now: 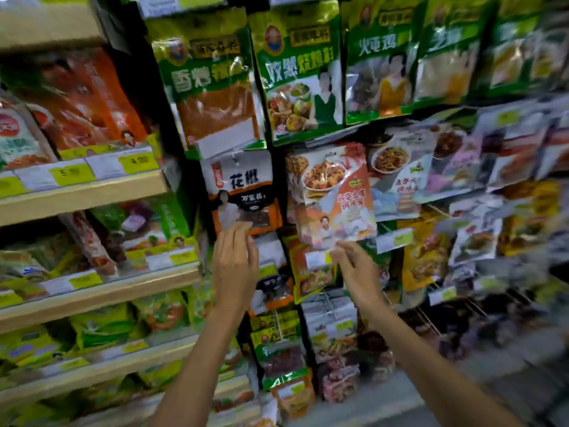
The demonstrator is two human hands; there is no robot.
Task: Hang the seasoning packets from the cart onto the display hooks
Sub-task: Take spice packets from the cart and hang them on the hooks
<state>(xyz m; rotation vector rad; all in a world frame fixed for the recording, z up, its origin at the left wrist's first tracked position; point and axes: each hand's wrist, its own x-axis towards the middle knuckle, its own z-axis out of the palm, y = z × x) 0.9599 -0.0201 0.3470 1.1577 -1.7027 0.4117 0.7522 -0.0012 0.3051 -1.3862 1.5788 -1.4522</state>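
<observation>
The orange-and-white seasoning packet (334, 198) hangs tilted in the middle row of the pegged display, its top under the green bags and its lower edge at the right hand (354, 268), whose thumb and fingertips seem to pinch that edge, though motion blur makes the contact unsure. It looks like a thin, flat foil pouch: light, glossy, likely slippery, and soft enough to buckle if it is pushed from below. The sensible place to hold it is therefore the stiffer sealed strip near the hang hole at the top, with the bottom edge used only to steady the swing. Just to its left hangs a white-and-orange Sichuan pepper packet (241, 192), upright on a display hook (235, 158) whose metal tip shows through its hole. The left hand (235, 263) lies flat with straight fingers touching the lower edge of this packet and grips nothing. The contents look loose and granular, so the weight should sit low and the pouch should hang plumb once let go. Larger green seasoning bags (209, 72) fill the row above, more packets crowd the hooks below and to the right, and wooden shelves (83, 195) with yellow price tags (72, 174) stand to the left. The cart is out of view.
</observation>
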